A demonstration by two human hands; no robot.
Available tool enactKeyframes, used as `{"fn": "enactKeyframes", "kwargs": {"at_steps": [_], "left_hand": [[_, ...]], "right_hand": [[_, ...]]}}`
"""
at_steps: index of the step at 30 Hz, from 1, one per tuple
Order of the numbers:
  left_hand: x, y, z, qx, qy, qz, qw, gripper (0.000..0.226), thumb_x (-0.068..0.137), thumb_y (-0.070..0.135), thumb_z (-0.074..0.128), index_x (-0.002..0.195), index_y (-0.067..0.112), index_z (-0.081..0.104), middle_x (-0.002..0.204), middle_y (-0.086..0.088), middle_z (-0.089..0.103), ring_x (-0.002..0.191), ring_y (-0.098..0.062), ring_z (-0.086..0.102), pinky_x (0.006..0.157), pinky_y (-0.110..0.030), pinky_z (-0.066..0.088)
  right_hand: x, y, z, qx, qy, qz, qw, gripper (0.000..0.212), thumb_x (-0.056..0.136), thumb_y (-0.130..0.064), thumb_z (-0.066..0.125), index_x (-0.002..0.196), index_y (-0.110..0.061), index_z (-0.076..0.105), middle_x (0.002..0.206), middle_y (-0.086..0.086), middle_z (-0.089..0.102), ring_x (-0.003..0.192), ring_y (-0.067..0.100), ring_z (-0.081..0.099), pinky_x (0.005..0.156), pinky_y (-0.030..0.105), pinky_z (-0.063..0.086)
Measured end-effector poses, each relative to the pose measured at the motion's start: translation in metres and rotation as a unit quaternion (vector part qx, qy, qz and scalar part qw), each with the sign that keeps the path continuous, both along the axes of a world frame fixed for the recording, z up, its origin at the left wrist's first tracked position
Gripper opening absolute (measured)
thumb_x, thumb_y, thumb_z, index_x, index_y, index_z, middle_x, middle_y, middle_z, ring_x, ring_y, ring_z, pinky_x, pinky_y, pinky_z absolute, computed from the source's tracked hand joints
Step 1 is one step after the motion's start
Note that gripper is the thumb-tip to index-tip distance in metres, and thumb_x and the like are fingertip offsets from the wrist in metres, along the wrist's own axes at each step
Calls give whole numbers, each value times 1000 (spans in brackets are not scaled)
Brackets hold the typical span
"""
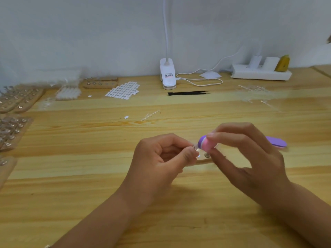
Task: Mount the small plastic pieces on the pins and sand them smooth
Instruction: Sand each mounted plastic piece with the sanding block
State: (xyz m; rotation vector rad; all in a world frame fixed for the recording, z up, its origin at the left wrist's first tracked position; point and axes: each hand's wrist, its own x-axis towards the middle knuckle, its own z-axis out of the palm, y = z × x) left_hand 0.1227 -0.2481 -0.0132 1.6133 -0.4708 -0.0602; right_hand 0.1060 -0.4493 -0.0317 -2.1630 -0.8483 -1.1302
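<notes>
Sanding the plastic piece [197,150]
Your left hand [161,161] pinches it; your right hand [250,158] grips the sanding block [206,143]; stroke lightly.

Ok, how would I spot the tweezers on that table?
Find the white clip lamp at the back of the wooden table. Right in front of its base lie the tweezers, tips pointing right. They are the only thin black thing among white and clear bits.

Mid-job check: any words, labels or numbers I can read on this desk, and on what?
No text is readable.
Label on the lamp clip: red and dark print, too blurred to read.
Mark on the yellow object on the power strip: too small to read.
</notes>
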Motion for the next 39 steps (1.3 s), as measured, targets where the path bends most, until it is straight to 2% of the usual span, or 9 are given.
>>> {"fn": "enactKeyframes", "kwargs": {"at_steps": [7, 11, 14, 17, 22, 25, 29, 35, 39], "left_hand": [[2, 1, -1, -16, -9, 21, 1000, 2, 81, 15, 77, 80, 14, 76, 73, -3, 75, 71, -19, 74, 56, -19, 53], [1, -2, 2, -16, -30, 15, 999, 4, 78, 21, 76, 79, 16, 76, 71, 0, 74, 64, -9, 71, 56, -15, 50], [2, -1, 1, -18, -31, 22, 999, 4, 77, 16, 78, 79, 14, 76, 71, -1, 74, 64, -11, 71, 55, -15, 50], [3, 1, 0, -26, -14, 31, 999, 7, 79, 4, 77, 79, 10, 75, 71, -5, 75, 67, -20, 73, 55, -16, 50], [2, -1, 2, -30, 5, 13, 999, 7, 77, 18, 77, 78, 12, 75, 74, -3, 76, 61, -11, 70, 52, -22, 51], [3, 0, 1, -50, 26, 10, 998, 11, 79, 14, 77, 79, 5, 72, 76, -8, 76, 70, -21, 74, 52, -24, 52], [3, -2, 2, -57, 34, 5, 998, 12, 77, 15, 78, 79, 5, 72, 74, -7, 75, 65, -17, 72, 52, -24, 51], [2, -1, 3, -82, 61, -15, 995, 11, 79, 12, 74, 79, 2, 69, 79, -11, 76, 73, -26, 74, 52, -26, 52], [1, -2, 4, -81, 58, -15, 995, 19, 77, 16, 74, 82, -2, 68, 73, -9, 75, 65, -19, 72, 52, -26, 52]], "right_hand": [[5, -4, -1, -9, 15, -27, 999, 17, 91, -3, 68, 106, -8, 71, 101, 7, 64, 92, 17, 63, 83, 22, 50], [-2, 4, -3, -2, 15, 20, 1000, 27, 92, -4, 70, 116, -11, 62, 106, 6, 64, 101, 13, 63, 88, 20, 50], [-1, 3, -5, -34, 25, 22, 999, 19, 93, -2, 68, 111, -7, 67, 104, 12, 66, 96, 18, 64, 81, 29, 54], [2, -2, -2, 4, 36, 4, 999, 23, 91, -2, 68, 111, -12, 67, 105, 6, 63, 96, 15, 63, 83, 25, 52], [-3, 6, -4, -31, 18, 42, 998, 21, 96, -6, 67, 116, -9, 61, 103, 12, 65, 97, 16, 63, 86, 23, 51], [2, -1, -2, -20, 23, 17, 999, 17, 94, -3, 66, 110, -7, 66, 102, 12, 65, 94, 21, 64, 81, 29, 52], [-2, 4, -1, 3, 8, 32, 999, 23, 93, -4, 68, 113, -10, 59, 104, 8, 62, 97, 16, 62, 89, 18, 48], [2, -1, 0, 7, 16, 0, 1000, 20, 92, -5, 66, 109, -12, 56, 103, 5, 60, 99, 12, 60, 91, 13, 44], [-5, 7, -1, -3, -16, 32, 999, 19, 94, -6, 67, 109, -9, 56, 105, 6, 61, 102, 13, 61, 93, 16, 45]]}}
